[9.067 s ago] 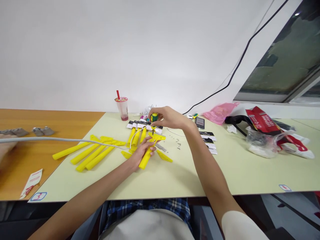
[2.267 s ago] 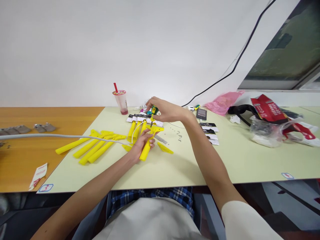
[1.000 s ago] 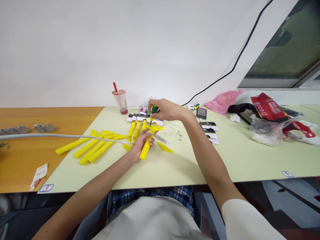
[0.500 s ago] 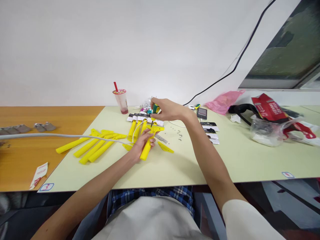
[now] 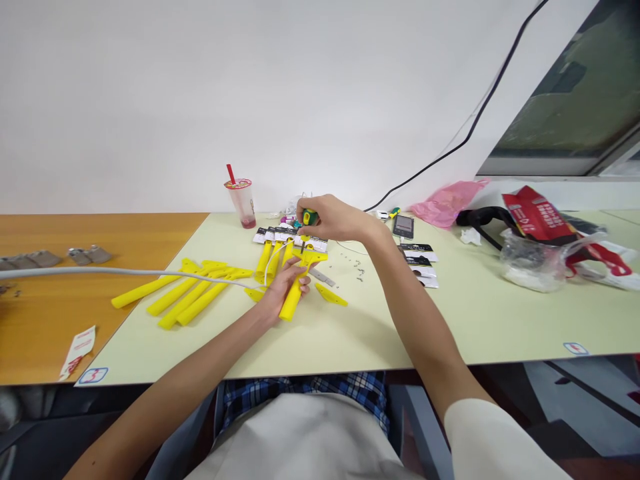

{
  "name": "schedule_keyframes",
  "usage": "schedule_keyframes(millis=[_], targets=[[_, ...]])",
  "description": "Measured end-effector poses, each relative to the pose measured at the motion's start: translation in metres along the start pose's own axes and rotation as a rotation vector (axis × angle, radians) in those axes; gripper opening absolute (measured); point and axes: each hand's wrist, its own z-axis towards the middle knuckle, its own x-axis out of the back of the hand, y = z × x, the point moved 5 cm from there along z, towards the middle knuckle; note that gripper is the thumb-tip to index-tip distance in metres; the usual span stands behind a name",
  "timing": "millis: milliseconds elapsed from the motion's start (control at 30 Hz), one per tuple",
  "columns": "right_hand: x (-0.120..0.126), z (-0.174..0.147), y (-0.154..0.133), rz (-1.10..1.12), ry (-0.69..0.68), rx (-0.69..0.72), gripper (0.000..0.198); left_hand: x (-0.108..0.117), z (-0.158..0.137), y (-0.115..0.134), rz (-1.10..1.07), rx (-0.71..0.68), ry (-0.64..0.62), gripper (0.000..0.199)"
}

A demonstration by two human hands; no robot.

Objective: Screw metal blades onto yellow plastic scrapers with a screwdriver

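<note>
My left hand (image 5: 281, 288) is closed around the handle of a yellow plastic scraper (image 5: 291, 303), its wide head pointing away from me. Above that head, my right hand (image 5: 330, 217) grips a green and yellow screwdriver (image 5: 310, 217), whose shaft points down onto the scraper's head. The exact contact of the tip is too small to make out. Just right of the scraper lie a loose yellow cover piece (image 5: 331, 295) and a grey metal strip (image 5: 321, 276). Small screws (image 5: 359, 271) are scattered farther right.
Several yellow scraper bodies (image 5: 193, 297) lie at left, with a white cable (image 5: 125, 271) passing over them. Packaged scrapers (image 5: 265, 257) lie beyond my hands. A drink cup (image 5: 243, 203) stands near the wall. Rightward are a phone (image 5: 403, 227), black cards (image 5: 420, 257) and plastic bags (image 5: 530, 267).
My right hand's fingers have shifted slightly left around the screwdriver, and its handle looks turned. My left hand and the scraper stay in place.
</note>
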Motion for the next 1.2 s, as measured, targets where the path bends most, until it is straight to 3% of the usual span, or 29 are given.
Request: schedule_keyframes(millis=[267,367,733,1200], targets=[[0.000,0.000,0.009,-0.122,0.006,-0.119,0.027,0.001,0.002,-0.004,0.011,0.023,-0.005,0.066],[0.000,-0.001,0.012,-0.143,-0.014,-0.142,0.022,0.002,0.002,-0.004,0.008,0.025,-0.005,0.067],[0.000,-0.006,0.005,-0.044,-0.106,-0.081,0.023,0.000,0.000,0.001,-0.008,-0.004,0.021,0.071],[0.006,-0.005,0.005,-0.057,-0.027,-0.069,0.012,0.002,0.001,0.000,-0.003,0.010,0.005,0.069]])
